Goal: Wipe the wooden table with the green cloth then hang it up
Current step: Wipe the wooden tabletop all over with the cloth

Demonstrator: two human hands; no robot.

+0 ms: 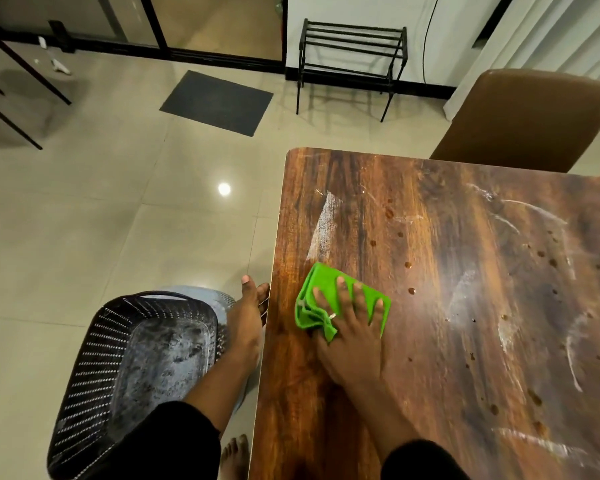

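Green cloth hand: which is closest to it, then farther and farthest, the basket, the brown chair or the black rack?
From the right hand:
1. Basket, left, on the floor.
2. Brown chair, beyond the table's far edge.
3. Black rack, by the far wall.

Both arms wear black sleeves, pushed up so the forearms are bare. The right hand (pixel 352 327) has a thin ring on one finger. The left hand (pixel 248 313) carries no jewellery. One bare foot (pixel 235 457) shows, unshod.

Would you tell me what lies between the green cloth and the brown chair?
In the head view, only table top with white smears and brown drops separates cloth from chair.
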